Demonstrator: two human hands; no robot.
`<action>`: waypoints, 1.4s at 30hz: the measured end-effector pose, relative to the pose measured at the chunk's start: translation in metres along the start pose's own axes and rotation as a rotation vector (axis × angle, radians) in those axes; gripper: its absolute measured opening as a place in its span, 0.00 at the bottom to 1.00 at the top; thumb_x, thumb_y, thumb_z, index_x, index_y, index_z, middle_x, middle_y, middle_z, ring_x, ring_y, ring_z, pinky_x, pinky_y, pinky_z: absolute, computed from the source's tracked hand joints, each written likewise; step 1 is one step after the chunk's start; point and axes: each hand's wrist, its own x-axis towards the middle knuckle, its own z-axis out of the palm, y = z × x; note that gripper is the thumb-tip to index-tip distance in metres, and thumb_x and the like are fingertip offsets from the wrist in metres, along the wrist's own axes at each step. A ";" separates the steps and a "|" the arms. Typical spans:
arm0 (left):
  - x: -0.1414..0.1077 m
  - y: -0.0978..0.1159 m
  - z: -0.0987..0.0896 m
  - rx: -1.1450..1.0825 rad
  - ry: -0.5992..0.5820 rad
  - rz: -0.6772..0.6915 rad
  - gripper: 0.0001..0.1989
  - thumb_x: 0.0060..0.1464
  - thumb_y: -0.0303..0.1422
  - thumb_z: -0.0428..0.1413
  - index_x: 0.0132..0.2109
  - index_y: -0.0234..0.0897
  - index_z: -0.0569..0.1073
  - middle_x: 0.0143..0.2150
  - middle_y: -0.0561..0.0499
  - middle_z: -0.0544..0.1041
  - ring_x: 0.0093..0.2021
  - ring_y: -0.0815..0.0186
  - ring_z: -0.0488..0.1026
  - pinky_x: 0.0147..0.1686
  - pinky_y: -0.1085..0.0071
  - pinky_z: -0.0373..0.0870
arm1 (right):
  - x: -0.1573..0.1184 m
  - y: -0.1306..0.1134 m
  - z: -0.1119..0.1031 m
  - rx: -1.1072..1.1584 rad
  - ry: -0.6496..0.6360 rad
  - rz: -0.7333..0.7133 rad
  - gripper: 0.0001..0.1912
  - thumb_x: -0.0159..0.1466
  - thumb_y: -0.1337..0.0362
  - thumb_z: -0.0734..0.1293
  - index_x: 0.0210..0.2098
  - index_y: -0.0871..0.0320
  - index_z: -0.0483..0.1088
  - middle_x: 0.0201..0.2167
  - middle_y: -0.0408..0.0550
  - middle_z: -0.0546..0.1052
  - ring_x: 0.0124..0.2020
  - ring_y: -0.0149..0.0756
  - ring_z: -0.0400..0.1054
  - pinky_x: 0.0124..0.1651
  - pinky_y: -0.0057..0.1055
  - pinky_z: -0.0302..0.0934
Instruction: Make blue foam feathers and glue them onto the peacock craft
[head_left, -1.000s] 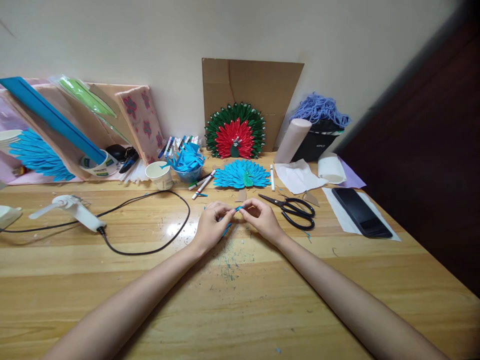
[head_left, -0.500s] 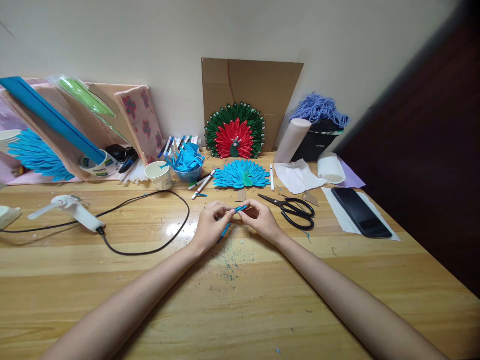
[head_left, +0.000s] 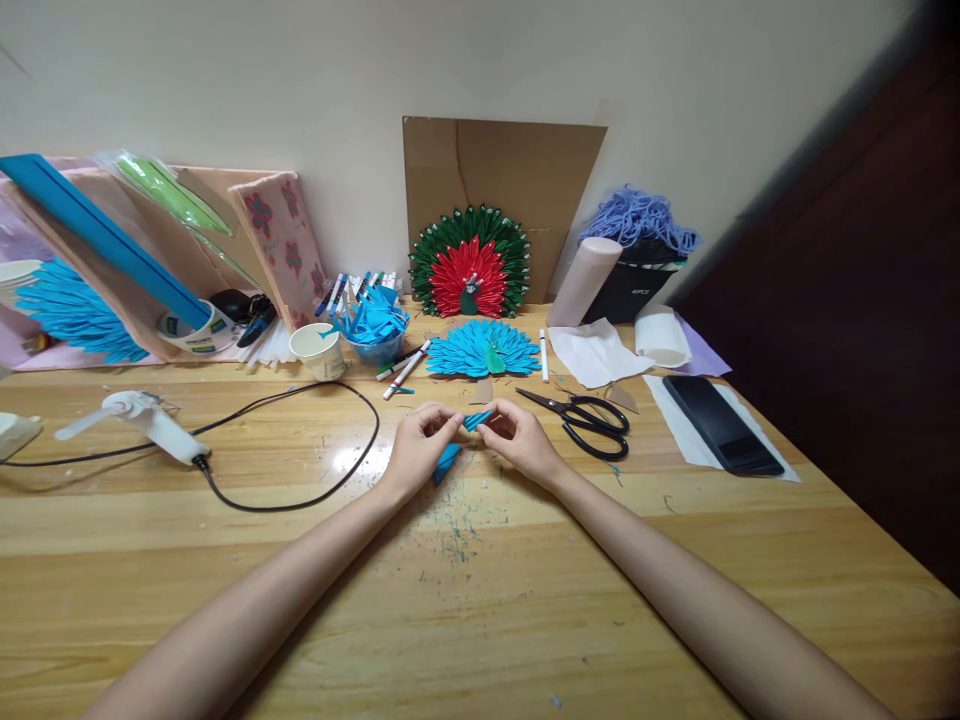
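Observation:
Between my two hands is a blue strip of crepe paper point(head_left: 476, 421), pinched at both ends and marked with slanting folds. My left hand point(head_left: 421, 447) is closed on its left end, and a further blue length hangs below those fingers. My right hand point(head_left: 523, 441) pinches the right end between thumb and forefinger. Just beyond my hands lies a blue paper peacock fan point(head_left: 480, 348) with a green body at its middle. Black-handled scissors point(head_left: 592, 420) rest to the right of my right hand, blades pointing left.
Blue paper pieces fill a clear bowl point(head_left: 379, 330) beside a paper cup point(head_left: 317, 350). A white hot glue gun point(head_left: 161, 428) with a looping black cord lies left. A phone point(head_left: 720, 425) lies right. A red and green peacock fan point(head_left: 470, 265) leans against cardboard point(head_left: 517, 160) at the back.
More of the blue paper strip shows between my fingers and below my left hand. My left hand has shifted slightly to the left; my right hand is nearly still.

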 end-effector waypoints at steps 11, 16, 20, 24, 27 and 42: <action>0.001 -0.007 0.002 0.008 0.021 -0.012 0.14 0.53 0.39 0.52 0.29 0.33 0.74 0.28 0.50 0.71 0.29 0.68 0.66 0.29 0.73 0.60 | 0.002 -0.001 0.000 -0.029 -0.022 0.012 0.06 0.56 0.63 0.64 0.32 0.58 0.63 0.27 0.42 0.69 0.28 0.31 0.66 0.31 0.27 0.61; 0.001 -0.004 0.002 0.051 0.031 0.035 0.12 0.53 0.37 0.53 0.28 0.34 0.74 0.26 0.52 0.69 0.26 0.71 0.62 0.26 0.74 0.57 | 0.001 -0.002 0.000 -0.035 -0.065 0.033 0.08 0.57 0.61 0.65 0.34 0.58 0.64 0.27 0.43 0.71 0.29 0.32 0.67 0.32 0.28 0.61; 0.001 -0.003 0.002 0.043 0.029 0.032 0.12 0.53 0.37 0.53 0.28 0.33 0.74 0.27 0.51 0.70 0.26 0.71 0.63 0.26 0.74 0.57 | 0.002 -0.001 0.000 -0.075 -0.066 0.009 0.07 0.58 0.60 0.64 0.31 0.58 0.65 0.27 0.44 0.71 0.29 0.31 0.66 0.33 0.28 0.61; 0.000 -0.004 0.002 0.012 0.032 0.016 0.13 0.54 0.38 0.52 0.29 0.33 0.74 0.28 0.50 0.72 0.27 0.69 0.67 0.28 0.73 0.61 | 0.001 -0.001 0.000 -0.090 -0.049 0.003 0.08 0.57 0.59 0.64 0.29 0.58 0.65 0.26 0.43 0.70 0.27 0.30 0.65 0.31 0.27 0.60; 0.001 -0.006 0.002 0.015 0.038 0.020 0.13 0.54 0.39 0.52 0.30 0.34 0.73 0.28 0.50 0.72 0.28 0.69 0.67 0.29 0.73 0.62 | 0.001 -0.002 0.000 -0.072 -0.032 0.000 0.08 0.57 0.60 0.64 0.28 0.58 0.64 0.25 0.42 0.69 0.26 0.29 0.64 0.29 0.26 0.59; 0.000 -0.005 0.002 0.043 -0.005 0.047 0.12 0.54 0.38 0.52 0.30 0.34 0.74 0.28 0.51 0.71 0.27 0.70 0.64 0.27 0.74 0.58 | 0.001 0.002 0.000 -0.030 -0.016 0.033 0.09 0.56 0.59 0.66 0.33 0.57 0.66 0.27 0.43 0.72 0.27 0.32 0.67 0.31 0.29 0.63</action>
